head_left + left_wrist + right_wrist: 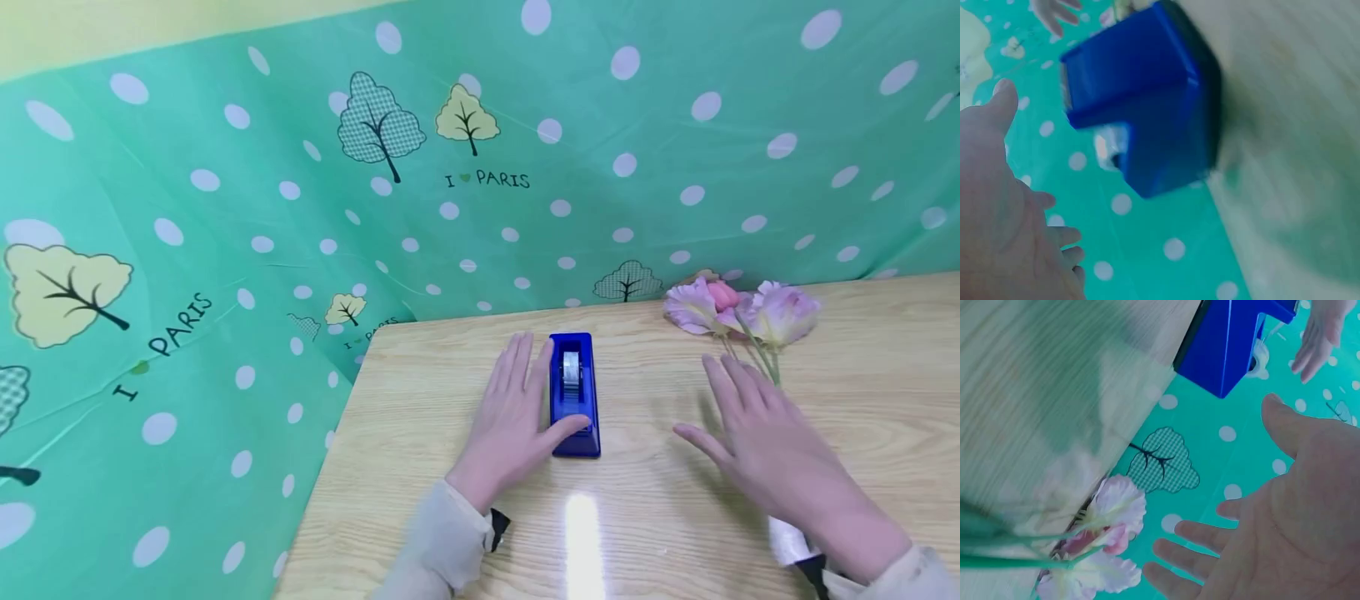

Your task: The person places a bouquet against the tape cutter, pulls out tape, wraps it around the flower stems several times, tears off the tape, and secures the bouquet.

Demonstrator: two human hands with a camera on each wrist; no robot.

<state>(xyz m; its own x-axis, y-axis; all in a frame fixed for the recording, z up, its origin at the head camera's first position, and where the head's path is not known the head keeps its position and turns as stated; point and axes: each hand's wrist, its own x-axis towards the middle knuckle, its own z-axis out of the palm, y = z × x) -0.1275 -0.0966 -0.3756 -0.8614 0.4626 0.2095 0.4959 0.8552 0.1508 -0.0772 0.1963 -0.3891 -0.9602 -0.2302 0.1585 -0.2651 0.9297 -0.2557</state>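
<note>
A blue tape dispenser (575, 442) with a roll of clear tape (571, 369) stands upright on the wooden table. My left hand (508, 408) hovers at its left side, fingers straight and thumb spread over its near end. The left wrist view shows a gap between this hand (1007, 206) and the dispenser (1141, 81). To the right, my right hand (772, 442) is held above the table, fingers extended and holding nothing. Just beyond its fingertips lie pink and lilac flowers (780, 315) with green stems, which the hand partly covers.
A green dotted cloth (487, 250) with tree prints hangs behind the table (420, 375) and along its left edge. Beneath my right wrist a whitish object (787, 540) shows in part; its kind is unclear.
</note>
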